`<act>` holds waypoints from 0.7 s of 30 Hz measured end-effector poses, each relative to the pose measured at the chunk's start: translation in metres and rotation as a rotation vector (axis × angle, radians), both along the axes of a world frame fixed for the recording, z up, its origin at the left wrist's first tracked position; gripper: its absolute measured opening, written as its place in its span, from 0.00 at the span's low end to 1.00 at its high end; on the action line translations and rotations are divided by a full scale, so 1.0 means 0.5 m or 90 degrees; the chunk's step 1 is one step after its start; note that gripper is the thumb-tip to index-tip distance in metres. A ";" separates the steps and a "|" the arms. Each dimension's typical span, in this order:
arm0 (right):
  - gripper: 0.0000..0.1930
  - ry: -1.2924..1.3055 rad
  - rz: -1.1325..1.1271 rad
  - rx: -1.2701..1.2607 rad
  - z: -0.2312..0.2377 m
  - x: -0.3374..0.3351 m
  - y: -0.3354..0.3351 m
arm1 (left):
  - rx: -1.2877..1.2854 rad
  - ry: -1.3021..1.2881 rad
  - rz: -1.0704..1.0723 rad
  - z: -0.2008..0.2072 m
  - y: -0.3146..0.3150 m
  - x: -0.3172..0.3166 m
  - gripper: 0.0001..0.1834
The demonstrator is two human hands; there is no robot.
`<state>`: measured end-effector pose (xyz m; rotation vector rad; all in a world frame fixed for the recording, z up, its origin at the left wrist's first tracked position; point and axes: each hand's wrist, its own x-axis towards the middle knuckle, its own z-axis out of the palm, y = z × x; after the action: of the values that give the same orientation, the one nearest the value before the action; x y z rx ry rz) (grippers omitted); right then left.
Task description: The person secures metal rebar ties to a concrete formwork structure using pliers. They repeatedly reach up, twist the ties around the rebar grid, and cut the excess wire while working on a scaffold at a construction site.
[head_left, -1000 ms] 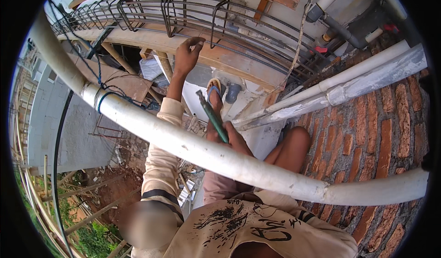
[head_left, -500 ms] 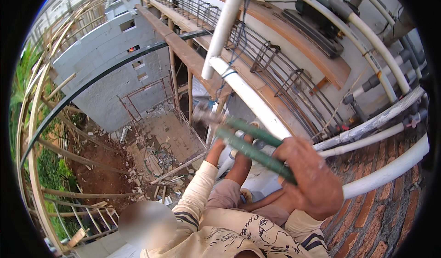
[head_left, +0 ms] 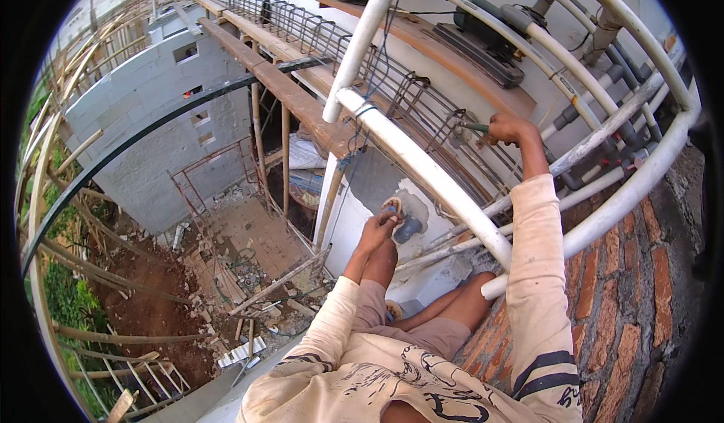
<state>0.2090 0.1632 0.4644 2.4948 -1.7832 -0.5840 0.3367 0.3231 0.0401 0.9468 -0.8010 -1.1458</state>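
At the far right, my right hand [head_left: 511,130] is closed around the green handles of the pincers [head_left: 475,127]. Their metal head lies against the end of a long rebar cage [head_left: 431,95]; the jaws are too small to make out. My left hand [head_left: 377,231] is lower, beside my leg and a grey pipe stub [head_left: 408,231] in the wall. Its fingers are bent together, around something small and greyish that I cannot make out. A white pipe [head_left: 422,170] slants between my two hands.
A brick wall top [head_left: 603,295] lies at the right. More white pipes [head_left: 656,189] curve above it. A wooden beam [head_left: 279,84] runs away on the left, over a deep drop to a rubble-strewn floor [head_left: 249,249]. Bamboo scaffolding [head_left: 45,189] lines the left edge.
My right hand has carried the pincers from close in front of me out to the rebar cage at the right. My view has shifted, and my left hand now shows by the pipe stub.
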 end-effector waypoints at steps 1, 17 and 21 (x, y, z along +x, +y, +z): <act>0.21 0.008 -0.018 0.003 -0.020 -0.003 -0.022 | -0.036 -0.070 0.020 0.012 -0.010 0.012 0.13; 0.24 -0.048 -0.106 -0.051 -0.275 -0.038 -0.174 | -0.195 -0.233 0.018 0.113 -0.334 0.097 0.18; 0.24 -0.073 -0.084 0.018 -0.323 -0.058 -0.267 | -0.162 -0.280 0.021 0.117 -0.347 0.100 0.19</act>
<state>0.1802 0.0299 0.3029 2.4906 -2.0069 -0.4836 0.3869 0.1498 0.0987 1.0040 -1.2488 -0.7889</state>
